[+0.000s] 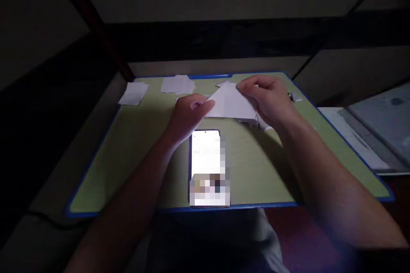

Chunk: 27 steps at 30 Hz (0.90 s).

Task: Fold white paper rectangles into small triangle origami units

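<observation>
A white sheet of paper (231, 101) is held up above the table between my two hands. My left hand (191, 113) pinches its left edge, the thumb lying on the near face. With thumb and fingers closed, my right hand (267, 94) grips its upper right corner. The sheet looks slanted along its upper left side; whether it is folded I cannot tell. Below my hands a phone (206, 153) lies face up with a bright screen, partly blurred out. Behind and below the sheet, more white paper pieces (264, 123) show, partly hidden.
The green table (137, 158) has a blue rim. Paper stacks lie at its far left (133, 93) and far middle (177, 84). Small scraps (297, 97) sit at the right. A wall stands behind, and a grey flat object (384, 115) is beyond the right edge.
</observation>
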### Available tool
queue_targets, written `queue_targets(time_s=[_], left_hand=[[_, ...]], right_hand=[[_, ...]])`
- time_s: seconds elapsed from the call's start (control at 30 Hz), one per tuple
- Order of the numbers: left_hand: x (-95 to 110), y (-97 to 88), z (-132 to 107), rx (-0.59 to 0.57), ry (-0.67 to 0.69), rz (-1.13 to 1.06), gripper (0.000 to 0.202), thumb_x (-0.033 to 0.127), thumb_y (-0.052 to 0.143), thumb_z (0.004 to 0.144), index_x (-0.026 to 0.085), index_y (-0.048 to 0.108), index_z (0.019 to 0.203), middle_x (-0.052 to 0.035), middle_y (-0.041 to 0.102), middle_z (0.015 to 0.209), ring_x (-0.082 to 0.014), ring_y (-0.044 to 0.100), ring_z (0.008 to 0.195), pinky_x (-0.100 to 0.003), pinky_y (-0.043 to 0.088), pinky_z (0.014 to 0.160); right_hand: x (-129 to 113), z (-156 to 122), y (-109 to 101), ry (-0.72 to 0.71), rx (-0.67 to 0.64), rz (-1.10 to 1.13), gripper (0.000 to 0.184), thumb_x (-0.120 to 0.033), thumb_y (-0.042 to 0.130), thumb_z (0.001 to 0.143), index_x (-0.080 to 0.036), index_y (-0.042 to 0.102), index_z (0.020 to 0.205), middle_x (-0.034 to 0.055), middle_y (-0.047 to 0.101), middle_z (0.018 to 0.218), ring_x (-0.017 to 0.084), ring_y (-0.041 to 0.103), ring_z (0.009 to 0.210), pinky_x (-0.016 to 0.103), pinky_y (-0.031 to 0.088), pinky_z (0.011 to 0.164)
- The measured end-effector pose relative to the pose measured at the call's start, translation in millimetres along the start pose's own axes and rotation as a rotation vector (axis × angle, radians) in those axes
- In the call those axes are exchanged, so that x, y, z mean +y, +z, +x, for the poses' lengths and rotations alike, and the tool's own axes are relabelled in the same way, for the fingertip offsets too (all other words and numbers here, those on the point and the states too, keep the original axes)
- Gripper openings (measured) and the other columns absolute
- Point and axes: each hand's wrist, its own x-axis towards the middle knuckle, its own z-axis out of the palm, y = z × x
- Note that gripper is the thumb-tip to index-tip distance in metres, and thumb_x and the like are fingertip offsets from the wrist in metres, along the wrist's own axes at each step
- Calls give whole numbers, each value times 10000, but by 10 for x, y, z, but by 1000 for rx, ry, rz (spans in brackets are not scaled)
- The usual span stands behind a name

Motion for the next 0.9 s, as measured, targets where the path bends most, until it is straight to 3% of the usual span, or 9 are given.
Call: queue_targets(time_s=[0.9], left_hand=[[-7, 5, -1, -33, 3, 29, 257, 297, 569, 831, 188, 530, 602, 16, 549, 581, -118, 478, 558, -268, 368, 538]], right_hand=[[-18, -5, 6, 7, -1, -37, 126, -327, 782, 699, -216, 723, 705, -7, 624, 643, 113, 508, 560, 262, 340, 491]])
